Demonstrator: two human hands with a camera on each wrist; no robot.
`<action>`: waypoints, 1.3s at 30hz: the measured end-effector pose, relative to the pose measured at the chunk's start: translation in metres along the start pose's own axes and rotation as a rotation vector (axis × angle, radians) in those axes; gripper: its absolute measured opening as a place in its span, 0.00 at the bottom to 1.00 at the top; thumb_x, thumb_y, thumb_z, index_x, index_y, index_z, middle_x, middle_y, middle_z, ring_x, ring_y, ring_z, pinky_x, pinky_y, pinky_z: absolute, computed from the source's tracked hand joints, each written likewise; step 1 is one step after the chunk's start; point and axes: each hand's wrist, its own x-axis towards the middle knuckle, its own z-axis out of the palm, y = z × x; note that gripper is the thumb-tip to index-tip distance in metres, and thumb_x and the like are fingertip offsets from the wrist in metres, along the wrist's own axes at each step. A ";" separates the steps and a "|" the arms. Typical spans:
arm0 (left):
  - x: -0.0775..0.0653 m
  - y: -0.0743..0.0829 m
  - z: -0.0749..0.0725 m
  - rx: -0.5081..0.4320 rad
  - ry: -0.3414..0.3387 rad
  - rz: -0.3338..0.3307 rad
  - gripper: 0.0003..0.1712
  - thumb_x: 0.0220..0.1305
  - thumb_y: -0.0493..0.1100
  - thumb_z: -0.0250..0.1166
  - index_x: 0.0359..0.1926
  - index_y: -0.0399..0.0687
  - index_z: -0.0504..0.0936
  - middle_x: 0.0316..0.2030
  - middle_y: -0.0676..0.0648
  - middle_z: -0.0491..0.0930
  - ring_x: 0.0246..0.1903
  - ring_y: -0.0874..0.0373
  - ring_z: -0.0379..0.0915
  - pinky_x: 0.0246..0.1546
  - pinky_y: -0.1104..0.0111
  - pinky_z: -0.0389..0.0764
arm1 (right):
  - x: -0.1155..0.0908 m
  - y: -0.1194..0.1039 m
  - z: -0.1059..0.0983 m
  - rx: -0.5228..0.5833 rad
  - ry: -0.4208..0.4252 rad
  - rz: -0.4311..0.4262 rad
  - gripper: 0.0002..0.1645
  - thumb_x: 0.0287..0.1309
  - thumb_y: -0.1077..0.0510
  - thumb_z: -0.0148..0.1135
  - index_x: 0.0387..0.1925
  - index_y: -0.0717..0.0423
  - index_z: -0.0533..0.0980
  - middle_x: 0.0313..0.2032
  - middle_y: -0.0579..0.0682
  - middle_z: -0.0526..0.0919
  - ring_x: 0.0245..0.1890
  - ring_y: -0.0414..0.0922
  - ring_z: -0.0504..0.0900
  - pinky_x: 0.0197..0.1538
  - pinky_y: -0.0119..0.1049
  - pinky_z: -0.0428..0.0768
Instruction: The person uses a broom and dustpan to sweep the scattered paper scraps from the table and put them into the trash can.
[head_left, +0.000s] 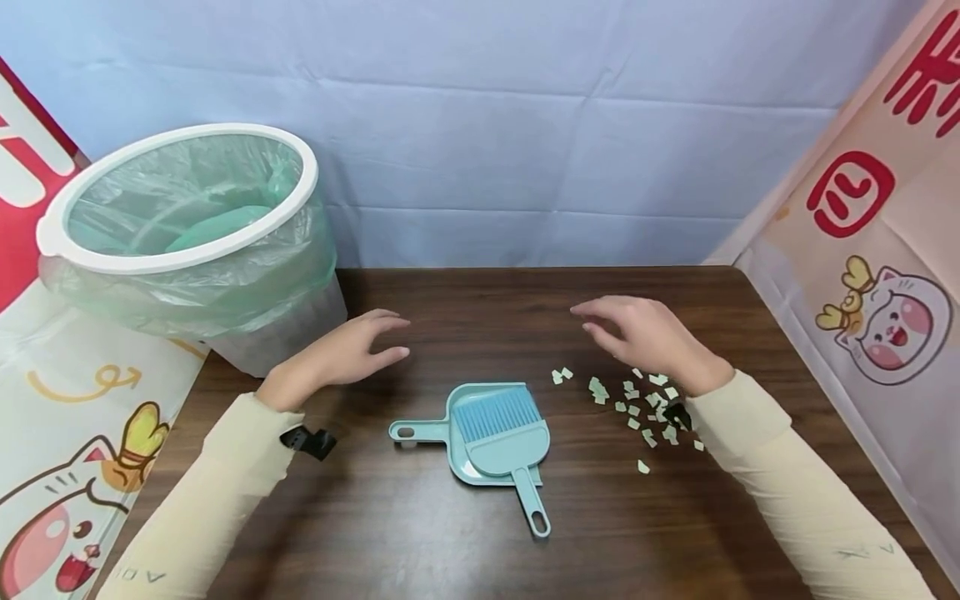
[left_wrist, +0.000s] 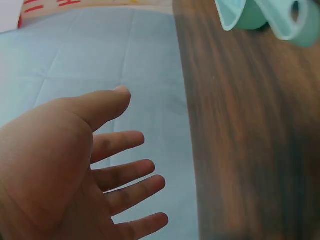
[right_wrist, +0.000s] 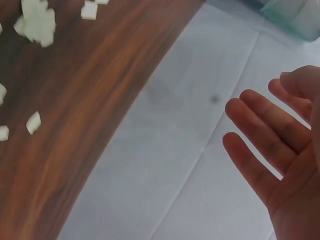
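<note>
My left hand [head_left: 348,350] hovers over the table with fingers extended and holds nothing. Beyond the paper scraps, my right hand [head_left: 637,329] is also held out with loose fingers and a bare palm. Between the two lies a light blue dustpan [head_left: 459,467], its handle pointing left. A matching small brush [head_left: 510,450] rests on the pan, bristles toward the back and handle toward the front right. Small pale green paper scraps [head_left: 633,410] are scattered on the table beneath and in front of the right wrist.
A white-rimmed trash bin [head_left: 300,196] with a green plastic liner [head_left: 262,292] stands at the back left, close to the left hand. The dark wooden table [head_left: 450,292] ends at a pale blue cloth backdrop [head_left: 465,150]. Printed panels [head_left: 885,275] flank both sides.
</note>
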 end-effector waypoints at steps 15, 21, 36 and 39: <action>-0.058 -0.002 0.056 -0.139 0.017 0.081 0.34 0.71 0.53 0.66 0.70 0.40 0.72 0.68 0.38 0.70 0.69 0.42 0.65 0.66 0.45 0.68 | -0.045 -0.064 0.028 0.073 0.057 -0.361 0.15 0.61 0.61 0.65 0.49 0.53 0.85 0.40 0.45 0.88 0.38 0.42 0.86 0.40 0.41 0.86; -0.058 0.004 0.076 -0.171 0.002 0.107 0.34 0.71 0.53 0.66 0.70 0.40 0.72 0.65 0.43 0.73 0.66 0.46 0.69 0.64 0.48 0.72 | -0.057 -0.090 0.041 0.033 -0.007 -0.471 0.21 0.52 0.62 0.72 0.50 0.49 0.84 0.37 0.40 0.86 0.35 0.37 0.84 0.36 0.33 0.83; -0.056 0.010 0.103 -0.206 -0.005 0.138 0.31 0.70 0.46 0.68 0.68 0.38 0.74 0.62 0.44 0.77 0.63 0.50 0.73 0.63 0.52 0.75 | -0.075 -0.114 0.071 -0.035 -0.172 -0.528 0.27 0.47 0.59 0.78 0.52 0.42 0.83 0.29 0.37 0.79 0.30 0.35 0.80 0.28 0.29 0.77; -0.055 0.011 0.106 -0.214 -0.016 0.124 0.29 0.71 0.46 0.67 0.68 0.40 0.74 0.62 0.45 0.78 0.62 0.51 0.74 0.62 0.53 0.75 | -0.075 -0.116 0.075 -0.023 -0.192 -0.530 0.28 0.46 0.60 0.78 0.52 0.41 0.83 0.30 0.36 0.80 0.29 0.34 0.80 0.26 0.28 0.75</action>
